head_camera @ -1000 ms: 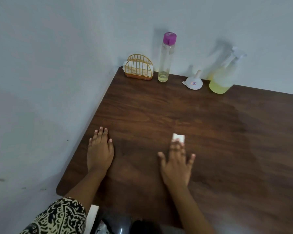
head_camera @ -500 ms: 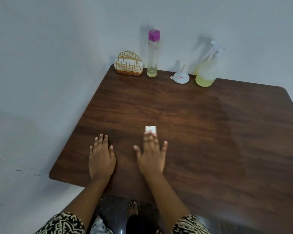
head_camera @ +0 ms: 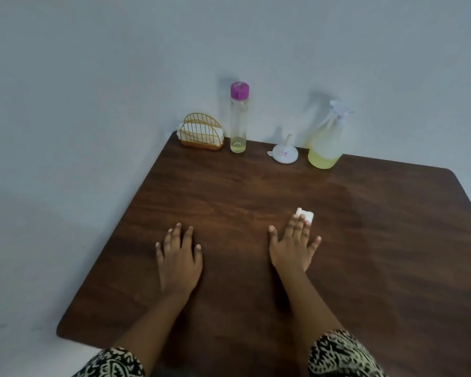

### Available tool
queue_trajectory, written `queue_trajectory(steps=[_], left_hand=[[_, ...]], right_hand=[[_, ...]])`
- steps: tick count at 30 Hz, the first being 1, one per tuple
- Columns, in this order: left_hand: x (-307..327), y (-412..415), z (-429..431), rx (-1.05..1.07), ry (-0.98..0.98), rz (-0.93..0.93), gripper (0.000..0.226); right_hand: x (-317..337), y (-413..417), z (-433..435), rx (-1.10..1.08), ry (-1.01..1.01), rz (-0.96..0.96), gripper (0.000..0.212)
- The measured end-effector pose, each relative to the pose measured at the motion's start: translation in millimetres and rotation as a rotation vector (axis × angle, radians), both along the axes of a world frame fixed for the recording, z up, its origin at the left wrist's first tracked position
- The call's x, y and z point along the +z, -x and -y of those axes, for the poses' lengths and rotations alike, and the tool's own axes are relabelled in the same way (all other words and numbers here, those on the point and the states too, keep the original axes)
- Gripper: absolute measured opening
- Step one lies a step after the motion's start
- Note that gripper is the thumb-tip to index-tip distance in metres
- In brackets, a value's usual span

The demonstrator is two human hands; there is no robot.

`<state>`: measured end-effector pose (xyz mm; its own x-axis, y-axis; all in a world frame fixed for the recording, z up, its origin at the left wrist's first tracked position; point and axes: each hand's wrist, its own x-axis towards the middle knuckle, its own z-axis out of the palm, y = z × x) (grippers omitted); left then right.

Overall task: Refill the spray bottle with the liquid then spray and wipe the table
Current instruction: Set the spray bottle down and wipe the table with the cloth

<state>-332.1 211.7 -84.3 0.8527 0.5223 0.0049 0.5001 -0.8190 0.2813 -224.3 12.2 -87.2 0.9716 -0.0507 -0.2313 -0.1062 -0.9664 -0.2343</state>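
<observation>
**A:** What sits closest to the camera?

**B:** Two black-and-cream patterned sleeves (head_camera: pixel 340 355) at the bottom edge, with the arms reaching onto a dark wooden table (head_camera: pixel 256 186).

**A:** And the hands?

**B:** The left hand (head_camera: pixel 178 263) lies flat on the wood, palm down, with the fingers straight and slightly spread. It holds nothing. The right hand (head_camera: pixel 292 250) is flat too, its fingers straight and spread. Its middle fingertips (head_camera: pixel 301 221) press down on a small folded white tissue (head_camera: pixel 305 214), which pokes out just beyond them. No finger curls round it.

**A:** Where is the spray bottle?

**B:** At the far edge, against the pale wall (head_camera: pixel 93 77), well apart from both hands. The spray bottle (head_camera: pixel 327 142) stands upright toward the right, with yellowish liquid in its lower part and a white trigger head. Just left of it a white funnel (head_camera: pixel 284 152) rests mouth down, spout up. Further left stands a tall clear bottle (head_camera: pixel 239 118) with a purple cap and a little yellowish liquid at the bottom. A gold wire napkin holder (head_camera: pixel 201 133) sits in the far left corner.
</observation>
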Motion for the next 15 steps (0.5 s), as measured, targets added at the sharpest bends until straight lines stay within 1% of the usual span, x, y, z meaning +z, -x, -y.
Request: queue_trajectory(steps=[2,5,9,12,15], left_hand=[[-1.1,-24.1,-3.7,-0.029,0.015,-0.012,0.049],[-4.8,-52.5,-13.8,0.002,0.048,-0.014,0.051],[-6.5,-81.3,-21.0,0.0,0.082,0.001,0.051],[-10.5,-92.2,-18.8,-0.01,0.054,-0.01,0.052],[-11.0,-95.1,-15.9,-0.008,0.026,0.003,0.064]], right_hand=[[1.3,-27.4,-34.0,0.068,0.001,0.01,0.075],[1.8,-64.1,-91.9,0.174,-0.007,0.015,0.075],[3.7,-103.8,-155.1,0.41,-0.036,0.007,0.07],[4.4,-129.0,-167.9,0.507,-0.017,0.028,0.067],[6.5,-147.3,-153.3,0.457,0.024,0.042,0.067]])
